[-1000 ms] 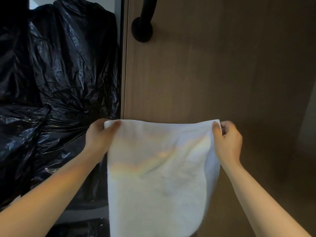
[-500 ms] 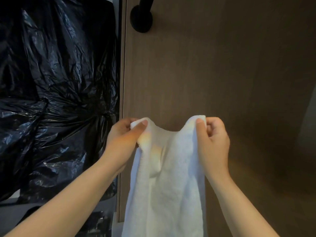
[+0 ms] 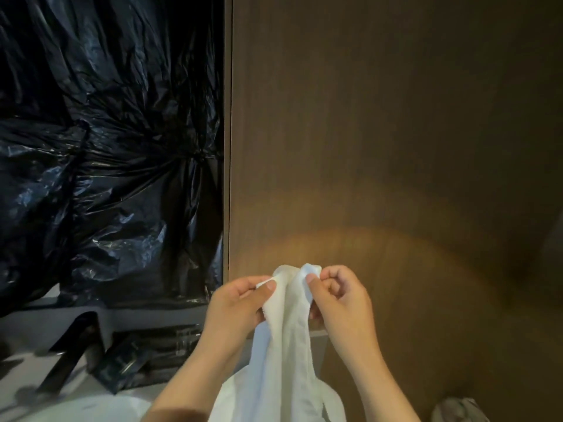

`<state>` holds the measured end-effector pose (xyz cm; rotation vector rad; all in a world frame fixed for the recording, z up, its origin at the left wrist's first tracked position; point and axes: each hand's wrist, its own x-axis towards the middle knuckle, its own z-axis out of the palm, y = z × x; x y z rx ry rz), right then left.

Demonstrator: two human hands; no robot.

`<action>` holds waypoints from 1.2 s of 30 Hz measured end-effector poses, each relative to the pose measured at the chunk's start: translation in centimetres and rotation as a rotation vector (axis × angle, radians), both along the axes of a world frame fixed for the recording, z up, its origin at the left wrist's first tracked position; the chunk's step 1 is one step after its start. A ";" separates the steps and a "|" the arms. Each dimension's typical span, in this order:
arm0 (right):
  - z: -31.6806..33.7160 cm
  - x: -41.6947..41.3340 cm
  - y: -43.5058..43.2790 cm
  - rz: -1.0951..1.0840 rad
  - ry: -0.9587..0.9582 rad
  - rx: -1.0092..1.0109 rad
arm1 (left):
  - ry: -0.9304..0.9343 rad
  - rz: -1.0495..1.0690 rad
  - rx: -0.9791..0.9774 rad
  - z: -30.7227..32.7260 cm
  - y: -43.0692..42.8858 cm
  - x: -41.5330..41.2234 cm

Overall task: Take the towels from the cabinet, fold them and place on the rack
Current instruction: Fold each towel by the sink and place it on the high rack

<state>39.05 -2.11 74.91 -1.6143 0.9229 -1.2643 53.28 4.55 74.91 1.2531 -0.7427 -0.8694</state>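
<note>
A white towel (image 3: 283, 345) hangs down in front of me, folded lengthwise with its two top corners brought together. My left hand (image 3: 234, 306) pinches the left corner between thumb and fingers. My right hand (image 3: 341, 300) pinches the right corner, its fingers curled. The two hands are almost touching, just in front of the brown wooden cabinet door (image 3: 380, 147). The towel's lower end runs out of view at the bottom.
Black plastic bags (image 3: 106, 147) fill the open cabinet space on the left. Below them lie a grey ledge (image 3: 137, 318) and dark packets (image 3: 128, 363). A pale crumpled cloth (image 3: 460, 409) sits at the bottom right.
My hands have moved together, bringing the towel's top corners from spread wide to meeting. The view has tilted down, and the door handle has left the frame.
</note>
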 end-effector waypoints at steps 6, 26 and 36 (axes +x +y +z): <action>-1.2 -0.3 1.3 0.250 -0.034 0.136 | 0.067 -0.009 -0.038 -0.9 1.0 0.4; -2.1 0.1 1.7 0.538 -0.071 0.222 | -0.016 -0.017 -0.033 -2.1 3.6 1.1; -0.1 0.7 3.1 0.471 -0.021 0.035 | -0.144 -0.096 -0.098 -0.7 4.6 1.1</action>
